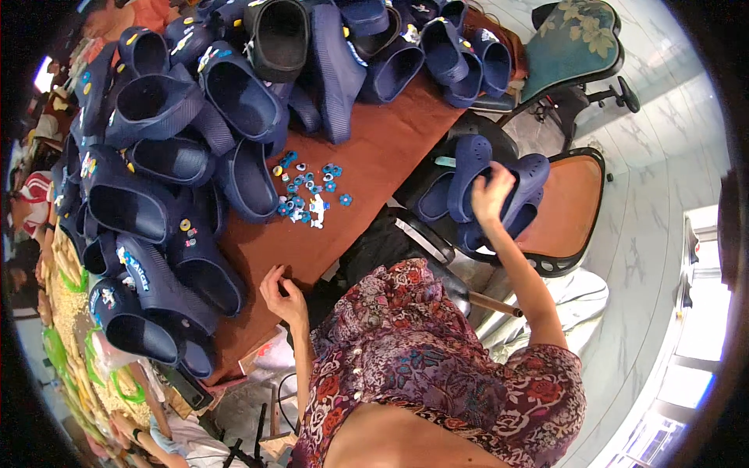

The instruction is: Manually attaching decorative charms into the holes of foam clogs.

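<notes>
My right hand (493, 193) is over a small pile of navy clogs on a dark seat to the right of the table. Its fingers curl at the rim of one upright navy clog (465, 175); part of the grip is hidden. Another navy clog (527, 178) with holes in its toe leans just right of that hand. At the table's near edge, my left hand (285, 298) is loosely bent, thumb and fingers apart, holding nothing. Beyond it on the brown tabletop lies a scatter of small blue, white and yellow shoe charms (304, 191).
Many navy clogs (144, 199), several with charms attached, are heaped along the left and far side of the brown table (374, 148). One black clog (279, 43) stands among them. An orange-brown chair seat (568, 199) and a green floral chair (573, 39) are at the right.
</notes>
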A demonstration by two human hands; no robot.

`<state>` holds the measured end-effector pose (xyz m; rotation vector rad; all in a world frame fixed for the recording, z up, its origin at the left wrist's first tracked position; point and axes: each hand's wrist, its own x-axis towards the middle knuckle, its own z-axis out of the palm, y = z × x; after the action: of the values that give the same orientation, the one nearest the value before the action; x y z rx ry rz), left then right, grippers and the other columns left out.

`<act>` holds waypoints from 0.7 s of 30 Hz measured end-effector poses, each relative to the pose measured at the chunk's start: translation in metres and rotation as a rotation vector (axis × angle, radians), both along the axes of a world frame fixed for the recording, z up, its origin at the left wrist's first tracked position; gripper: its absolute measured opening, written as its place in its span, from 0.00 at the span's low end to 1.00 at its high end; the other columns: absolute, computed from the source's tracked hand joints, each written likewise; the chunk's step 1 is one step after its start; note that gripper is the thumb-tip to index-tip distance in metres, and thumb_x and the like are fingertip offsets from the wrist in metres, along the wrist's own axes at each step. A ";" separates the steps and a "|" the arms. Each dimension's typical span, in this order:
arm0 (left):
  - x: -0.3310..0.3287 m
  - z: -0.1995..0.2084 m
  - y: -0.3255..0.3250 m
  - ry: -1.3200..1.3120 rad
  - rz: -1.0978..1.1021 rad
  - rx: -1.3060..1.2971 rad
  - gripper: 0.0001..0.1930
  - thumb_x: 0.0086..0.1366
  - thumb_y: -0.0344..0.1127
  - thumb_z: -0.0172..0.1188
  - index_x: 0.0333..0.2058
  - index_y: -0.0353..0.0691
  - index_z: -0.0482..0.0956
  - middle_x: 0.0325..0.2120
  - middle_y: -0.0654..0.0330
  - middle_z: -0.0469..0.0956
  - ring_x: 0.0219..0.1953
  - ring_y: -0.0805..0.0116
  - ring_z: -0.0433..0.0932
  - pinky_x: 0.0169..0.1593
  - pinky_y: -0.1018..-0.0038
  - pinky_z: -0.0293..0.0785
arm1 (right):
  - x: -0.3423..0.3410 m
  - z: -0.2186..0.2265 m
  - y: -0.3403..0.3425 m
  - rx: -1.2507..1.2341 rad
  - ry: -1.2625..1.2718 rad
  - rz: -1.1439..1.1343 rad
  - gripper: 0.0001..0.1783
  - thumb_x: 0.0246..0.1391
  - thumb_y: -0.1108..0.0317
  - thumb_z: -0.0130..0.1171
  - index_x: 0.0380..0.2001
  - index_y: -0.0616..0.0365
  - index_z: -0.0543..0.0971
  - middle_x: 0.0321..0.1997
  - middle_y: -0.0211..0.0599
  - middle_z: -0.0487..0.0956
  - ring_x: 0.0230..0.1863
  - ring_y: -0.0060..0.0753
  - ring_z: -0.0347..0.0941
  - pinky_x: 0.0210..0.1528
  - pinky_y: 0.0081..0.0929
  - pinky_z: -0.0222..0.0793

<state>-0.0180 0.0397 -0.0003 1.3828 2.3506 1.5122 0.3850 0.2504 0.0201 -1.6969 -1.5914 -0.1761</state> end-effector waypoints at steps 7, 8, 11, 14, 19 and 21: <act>-0.002 -0.005 0.001 0.027 -0.017 0.023 0.14 0.53 0.20 0.53 0.37 0.39 0.80 0.40 0.53 0.79 0.44 0.53 0.75 0.49 0.64 0.70 | 0.079 -0.007 -0.017 -0.198 -0.308 -0.441 0.50 0.36 0.63 0.70 0.63 0.56 0.56 0.64 0.54 0.59 0.65 0.59 0.53 0.62 0.53 0.56; -0.002 -0.004 0.003 0.021 -0.020 0.028 0.14 0.52 0.19 0.53 0.37 0.39 0.80 0.40 0.53 0.79 0.44 0.54 0.75 0.49 0.64 0.71 | 0.090 -0.017 -0.017 -0.221 -0.331 -0.523 0.53 0.35 0.60 0.72 0.64 0.54 0.55 0.65 0.53 0.58 0.65 0.57 0.54 0.62 0.52 0.57; -0.003 -0.003 -0.002 0.021 0.022 0.016 0.14 0.51 0.19 0.53 0.36 0.39 0.80 0.40 0.53 0.79 0.44 0.54 0.75 0.48 0.65 0.71 | 0.100 -0.033 -0.011 -0.275 -0.276 -0.611 0.53 0.37 0.61 0.73 0.65 0.52 0.54 0.65 0.52 0.57 0.65 0.57 0.55 0.61 0.51 0.59; -0.003 0.000 -0.005 0.013 0.056 0.009 0.13 0.52 0.19 0.53 0.35 0.38 0.80 0.39 0.52 0.79 0.43 0.55 0.75 0.49 0.66 0.70 | 0.111 -0.052 0.002 -0.323 -0.205 -0.687 0.49 0.39 0.65 0.70 0.64 0.52 0.55 0.63 0.52 0.59 0.62 0.57 0.58 0.58 0.52 0.63; -0.003 -0.001 0.004 -0.008 0.009 0.040 0.13 0.51 0.19 0.54 0.35 0.38 0.80 0.39 0.52 0.79 0.42 0.54 0.75 0.47 0.66 0.71 | 0.150 -0.084 0.013 -0.146 -0.208 -0.879 0.38 0.43 0.74 0.57 0.61 0.50 0.62 0.46 0.49 0.69 0.50 0.56 0.68 0.46 0.50 0.72; -0.003 -0.004 0.001 -0.055 0.005 0.039 0.14 0.50 0.19 0.54 0.35 0.37 0.80 0.39 0.52 0.78 0.42 0.54 0.75 0.47 0.66 0.71 | 0.146 -0.080 0.010 -0.118 -0.099 -0.808 0.36 0.44 0.76 0.52 0.61 0.57 0.62 0.48 0.59 0.68 0.48 0.62 0.69 0.50 0.54 0.68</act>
<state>-0.0212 0.0404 -0.0045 1.3257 2.3063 1.5851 0.5313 0.2609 -0.0599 -2.3734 -0.9060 -0.5795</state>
